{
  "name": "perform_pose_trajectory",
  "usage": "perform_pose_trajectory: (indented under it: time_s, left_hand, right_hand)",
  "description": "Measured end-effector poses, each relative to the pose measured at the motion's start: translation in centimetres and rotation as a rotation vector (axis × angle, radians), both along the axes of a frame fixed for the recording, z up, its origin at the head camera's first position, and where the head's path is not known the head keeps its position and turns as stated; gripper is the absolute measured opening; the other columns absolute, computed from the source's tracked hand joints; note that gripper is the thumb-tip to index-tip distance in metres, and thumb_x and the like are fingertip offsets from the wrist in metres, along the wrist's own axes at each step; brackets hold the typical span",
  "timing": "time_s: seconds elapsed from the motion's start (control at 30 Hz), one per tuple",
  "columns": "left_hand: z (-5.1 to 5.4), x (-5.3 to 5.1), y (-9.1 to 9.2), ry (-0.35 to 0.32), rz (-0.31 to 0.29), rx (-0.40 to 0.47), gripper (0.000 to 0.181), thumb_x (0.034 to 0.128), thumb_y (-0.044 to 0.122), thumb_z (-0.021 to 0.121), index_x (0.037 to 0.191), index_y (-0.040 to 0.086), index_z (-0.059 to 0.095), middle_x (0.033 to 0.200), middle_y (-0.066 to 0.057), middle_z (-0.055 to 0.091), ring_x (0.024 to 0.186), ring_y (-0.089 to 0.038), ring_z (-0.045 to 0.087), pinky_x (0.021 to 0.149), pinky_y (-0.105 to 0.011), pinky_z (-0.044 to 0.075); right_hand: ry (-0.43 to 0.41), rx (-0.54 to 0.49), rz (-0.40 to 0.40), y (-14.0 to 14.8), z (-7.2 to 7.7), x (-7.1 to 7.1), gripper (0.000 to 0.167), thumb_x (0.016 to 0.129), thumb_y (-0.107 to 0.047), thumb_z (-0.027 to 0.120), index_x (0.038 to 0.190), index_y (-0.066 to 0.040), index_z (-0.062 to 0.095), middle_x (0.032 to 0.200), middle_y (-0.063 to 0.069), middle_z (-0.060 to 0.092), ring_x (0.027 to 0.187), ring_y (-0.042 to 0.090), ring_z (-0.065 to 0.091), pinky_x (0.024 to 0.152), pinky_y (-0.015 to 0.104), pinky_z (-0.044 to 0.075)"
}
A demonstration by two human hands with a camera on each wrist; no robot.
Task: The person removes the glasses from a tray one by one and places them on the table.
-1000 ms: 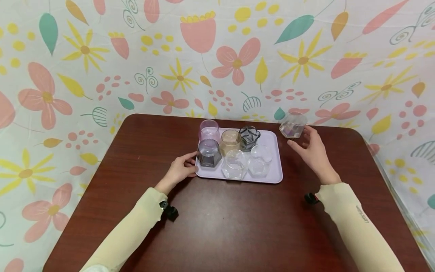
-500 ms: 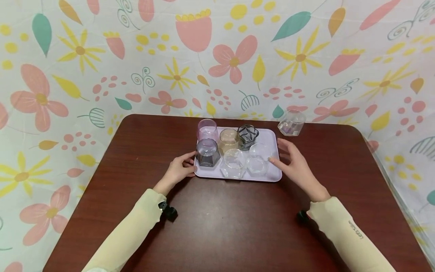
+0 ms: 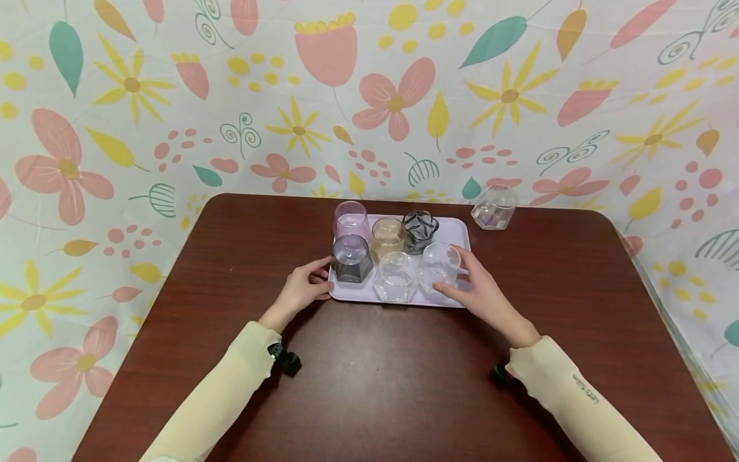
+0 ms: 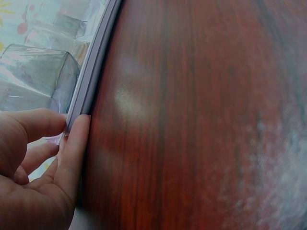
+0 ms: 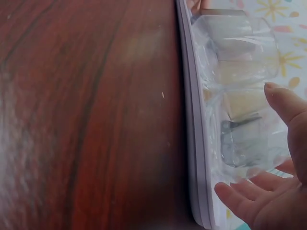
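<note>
My left hand point(image 3: 301, 290) point(image 4: 36, 167) pinches the left edge of a pale lilac tray point(image 3: 348, 293) point(image 4: 91, 72), beside a dark grey glass point(image 3: 351, 264). On the tray's right side stands a clear glass point(image 3: 440, 264), and my right hand point(image 3: 491, 296) point(image 5: 276, 191) is spread around it, thumb in front and fingers at its right. Whether the fingers press on it is unclear. Another clear glass point(image 3: 396, 282) is just left of it. Behind are a pink glass point(image 3: 351, 223), an amber glass point(image 3: 388, 237) and a dark fluted glass point(image 3: 419, 232).
A separate clear glass point(image 3: 494, 208) stands off the tray near the back edge of the brown table point(image 3: 369, 378). A flower-patterned cloth point(image 3: 231, 83) hangs behind the table.
My right hand has left the separate clear glass at the back and moved left and down to the clear glass on the tray. My left hand stays on the tray's edge.
</note>
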State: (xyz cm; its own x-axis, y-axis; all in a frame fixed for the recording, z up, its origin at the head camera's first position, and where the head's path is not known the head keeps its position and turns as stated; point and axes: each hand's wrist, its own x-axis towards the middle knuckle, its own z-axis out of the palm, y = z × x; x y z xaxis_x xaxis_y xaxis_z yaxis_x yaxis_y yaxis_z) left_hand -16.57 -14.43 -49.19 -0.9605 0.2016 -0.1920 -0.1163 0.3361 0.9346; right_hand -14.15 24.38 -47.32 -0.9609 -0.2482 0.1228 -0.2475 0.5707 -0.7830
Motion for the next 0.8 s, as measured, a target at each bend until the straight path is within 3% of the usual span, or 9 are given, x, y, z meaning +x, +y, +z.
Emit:
perform_pose_trajectory:
  time_s: [0.43, 0.8]
  left_hand:
    - [0.45, 0.00, 0.07, 0.015, -0.002, -0.012, 0.062, 0.0907, -0.006, 0.071, 0.150, 0.004, 0.055, 0.116, -0.024, 0.062, 0.090, -0.021, 0.063, 0.074, -0.036, 0.067]
    - [0.20, 0.06, 0.00, 0.023, 0.002, 0.009, 0.063, 0.0899, -0.006, 0.070, 0.150, 0.002, 0.055, 0.115, -0.023, 0.062, 0.088, -0.018, 0.063, 0.074, -0.035, 0.067]
  right_hand:
    - [0.021, -0.011, -0.024, -0.70, -0.15, -0.37, 0.084, 0.087, -0.017, 0.086, 0.152, 0.000, 0.037, 0.151, 0.025, 0.046, 0.134, 0.042, 0.049, 0.104, 0.065, 0.052]
    - [0.056, -0.004, -0.087, -0.19, 0.14, 0.01, 0.078, 0.086, -0.019, 0.087, 0.149, -0.005, 0.043, 0.147, 0.023, 0.051, 0.129, 0.041, 0.053, 0.100, 0.064, 0.055]
